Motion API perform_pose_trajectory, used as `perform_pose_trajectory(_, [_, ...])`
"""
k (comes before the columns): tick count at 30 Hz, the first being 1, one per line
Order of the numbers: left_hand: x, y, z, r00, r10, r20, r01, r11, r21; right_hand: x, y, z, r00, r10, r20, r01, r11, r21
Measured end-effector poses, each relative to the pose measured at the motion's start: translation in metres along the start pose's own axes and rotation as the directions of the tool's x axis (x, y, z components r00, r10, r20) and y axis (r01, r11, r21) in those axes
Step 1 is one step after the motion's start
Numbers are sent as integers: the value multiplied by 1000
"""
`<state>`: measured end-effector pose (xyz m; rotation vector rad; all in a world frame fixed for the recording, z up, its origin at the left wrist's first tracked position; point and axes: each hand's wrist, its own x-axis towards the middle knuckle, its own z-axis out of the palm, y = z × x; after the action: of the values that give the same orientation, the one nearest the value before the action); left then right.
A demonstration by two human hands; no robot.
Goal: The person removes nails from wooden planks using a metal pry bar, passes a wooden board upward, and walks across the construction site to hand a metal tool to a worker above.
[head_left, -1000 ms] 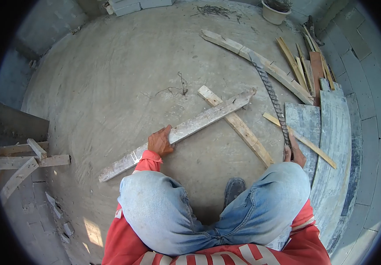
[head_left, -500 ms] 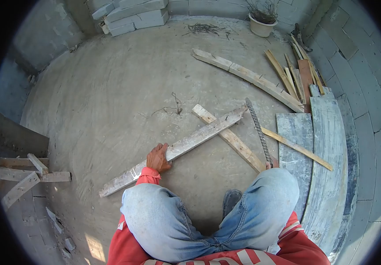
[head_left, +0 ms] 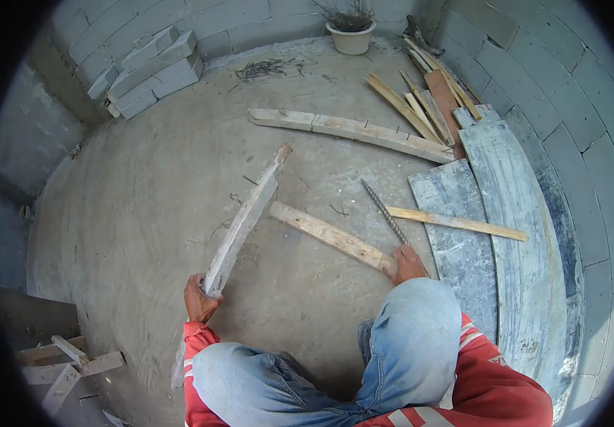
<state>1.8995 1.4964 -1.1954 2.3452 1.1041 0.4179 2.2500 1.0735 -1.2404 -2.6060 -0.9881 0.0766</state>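
My left hand (head_left: 202,300) is closed around the whitish, mortar-stained wooden beam (head_left: 244,217), gripping it near its lower part. The beam slants up and away from me, with a nail sticking out near its far end. My right hand (head_left: 408,263) is closed at the near end of a shorter wooden batten (head_left: 335,238); part of its grip is hidden. A ribbed steel bar (head_left: 384,210) runs up to the left from beside that hand. Whether my fingers also touch the bar, I cannot tell.
A nailed beam (head_left: 364,132) lies farther off, near loose wood strips (head_left: 421,107). Grey-white boards (head_left: 513,213) and a thin strip (head_left: 463,223) lie right. Blocks (head_left: 154,71), wire (head_left: 261,68) and a plant pot (head_left: 350,39) stand or lie behind; scrap wood (head_left: 72,363) is lower left.
The whitish beam has swung left, off the batten it lay across. My right hand has come out from behind the knee to the batten's end. The steel bar appears lower, and the view has shifted.
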Motion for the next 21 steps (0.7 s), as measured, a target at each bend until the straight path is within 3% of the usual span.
perform_pose_trajectory(1, [5, 1, 0, 1000, -24, 15, 24, 1000, 1, 1, -1, 20, 992, 60, 112, -60, 998, -3])
perform_pose_trajectory(3, [11, -4, 8, 999, -53, 4, 53, 998, 39, 2, -12, 31, 972, 156, 174, -146, 987, -67])
perform_pose_trajectory(6, [23, -29, 42, 993, -108, -50, 114, 986, 125, 1, -20, 5, 956, 118, 270, -102, 992, -74])
perform_pose_trajectory(7, [25, -29, 52, 993, -94, -65, 100, 990, 103, -3, -9, 24, 996, -10, 86, 18, 996, -90])
perform_pose_trajectory(8, [25, -26, 60, 988, -91, -127, 110, 983, 146, -1, -3, 31, 998, -14, 65, 21, 994, -106])
perform_pose_trajectory(10, [20, -34, 84, 977, -91, -192, 124, 978, 170, 3, 5, 35, 990, -9, 142, 37, 981, -190])
perform_pose_trajectory(12, [20, -54, 97, 969, -93, -227, 157, 946, 284, -3, 8, 38, 994, -70, 84, 80, 990, -118])
perform_pose_trajectory(13, [24, -50, 87, 964, -94, -250, 163, 948, 274, -4, -2, 23, 988, 5, 154, 2, 999, -44])
perform_pose_trajectory(15, [25, -34, 60, 958, -265, 114, 223, 931, 290, -9, -35, -37, 920, 155, 360, -185, 981, 51])
perform_pose_trajectory(16, [28, -18, 43, 957, -268, 114, 228, 932, 281, -6, -48, -69, 845, 231, 483, -294, 954, 59])
perform_pose_trajectory(18, [37, 19, 9, 889, -447, 103, 414, 879, 237, -18, -20, -71, 871, 226, 436, -242, 970, -20])
perform_pose_trajectory(20, [57, 42, -15, 906, -415, 81, 391, 896, 210, -13, -25, -118, 901, 209, 381, -189, 978, -90])
perform_pose_trajectory(21, [67, 61, -34, 891, -386, 241, 394, 919, 14, -13, -56, -179, 896, 244, 372, -260, 966, -9])
